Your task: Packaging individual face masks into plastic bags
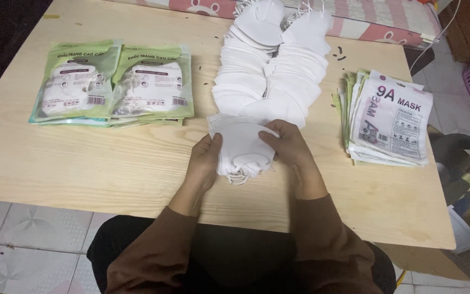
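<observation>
Left hand [205,158] & right hand [286,144] both clamped on small stack of folded white fabric face masks [241,147], fingers curled round its sides, at front-centre of pale wooden table [82,169]. Just behind: two long overlapping rows of loose white masks [270,71]. Far left: filled green mask packets [115,81]. Right: pile of flat empty white pouches [390,117], well apart from hands.

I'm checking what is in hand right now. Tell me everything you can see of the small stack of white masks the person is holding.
The stack of white masks is a thin bundle of flat-folded masks, soft fabric by the look, with white ear loops hanging at its near edge. It lies low over the wooden table, at the near end of the long rows of masks. The left hand grips its left edge, the right hand its right.
</observation>
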